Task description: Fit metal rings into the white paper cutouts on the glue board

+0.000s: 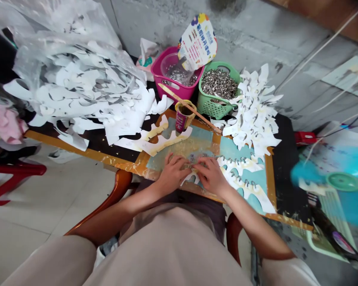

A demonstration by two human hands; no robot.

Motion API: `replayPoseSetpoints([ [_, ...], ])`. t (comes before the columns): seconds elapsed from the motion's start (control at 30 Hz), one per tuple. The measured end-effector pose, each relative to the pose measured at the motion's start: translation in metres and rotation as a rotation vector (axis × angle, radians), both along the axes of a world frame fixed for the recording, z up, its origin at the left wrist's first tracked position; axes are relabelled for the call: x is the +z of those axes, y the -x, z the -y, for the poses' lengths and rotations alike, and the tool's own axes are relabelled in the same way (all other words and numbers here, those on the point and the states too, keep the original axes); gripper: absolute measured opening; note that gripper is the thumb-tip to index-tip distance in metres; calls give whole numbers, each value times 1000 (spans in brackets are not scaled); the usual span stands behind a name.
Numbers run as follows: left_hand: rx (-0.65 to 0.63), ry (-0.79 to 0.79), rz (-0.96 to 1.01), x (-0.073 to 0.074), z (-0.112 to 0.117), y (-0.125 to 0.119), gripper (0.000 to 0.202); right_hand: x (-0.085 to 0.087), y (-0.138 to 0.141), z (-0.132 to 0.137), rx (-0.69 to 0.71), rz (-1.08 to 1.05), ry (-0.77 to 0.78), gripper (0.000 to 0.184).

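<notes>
At the near edge of the table, my left hand [175,173] and my right hand [209,174] meet with fingertips pinched together. Between and below them shows a scalloped white strip [193,178], which both hands grip at its upper edge; any small part in the fingertips is too tiny to make out. Just right of my right hand lie white strips with metal rings [250,183] along their edges. Up and left of my left hand rests another white strip with yellowish glue [167,140]. A small cup [183,117] stands beyond, with a wooden stick [179,97] across its top.
A pink basket [176,88] and a green basket [216,107] of metal rings stand at the back. White cut scraps [86,99] heap on the left; more white pieces [253,111] pile on the right. A red stool [14,174] is at far left.
</notes>
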State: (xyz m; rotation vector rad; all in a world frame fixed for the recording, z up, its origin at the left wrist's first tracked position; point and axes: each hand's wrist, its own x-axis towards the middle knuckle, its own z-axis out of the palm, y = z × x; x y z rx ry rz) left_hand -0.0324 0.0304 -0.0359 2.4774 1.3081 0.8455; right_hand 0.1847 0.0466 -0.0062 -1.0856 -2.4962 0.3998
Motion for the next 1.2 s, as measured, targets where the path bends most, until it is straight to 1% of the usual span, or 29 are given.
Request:
replayPoseSetpoints([
  [0.1, -6, -57, -5, -2, 2, 0, 18, -9, 5, -16, 152, 55, -34, 23],
  [0.17, -46, -96, -7, -3, 2, 0, 19, -15, 6, -23, 225, 78, -105, 19],
  [0.23, -58, -128, -15, -3, 1, 1, 18, -18, 5, -25, 262, 107, -196, 21],
  [0.33, -47, -133, -42, -2, -2, 2, 19, -19, 2, -14, 254, 143, -289, 22],
  [0.47, -55, -142, -86, -1, -4, 4, 17, -22, 2, 10, 119, 178, -310, 19],
  [0.57, -87, -172, -97, -3, -5, 5, 17, -22, 4, 21, 30, 154, -285, 19],
  [0.67, -116, -193, -115, -5, -5, 7, 20, -17, 2, 26, -45, 45, -180, 18],
  [0.73, -131, -195, -130, -6, -5, 7, 20, -13, 0, 29, -121, -72, -114, 23],
  [0.77, -136, -193, -135, -6, -5, 6, 20, -12, -1, 30, -148, -123, -90, 29],
  [0.8, -142, -194, -137, -6, -5, 6, 20, -11, -1, 31, -154, -161, -70, 38],
  [0.87, -151, -198, -139, -5, -4, 5, 21, -11, 0, 33, -123, -192, -35, 54],
  [0.93, -154, -192, -133, -3, -4, 5, 24, -13, 3, 33, -88, -188, -11, 65],
  [1.03, -186, -103, -76, 3, -4, 9, 27, -16, 8, 32, -86, -175, 21, 73],
  [1.13, -232, 15, 31, 10, -9, 16, 31, -17, 10, 33, -103, -164, 59, 74],
  [1.2, -221, 26, 68, 14, -17, 18, 28, -17, 10, 33, -112, -159, 63, 73],
])
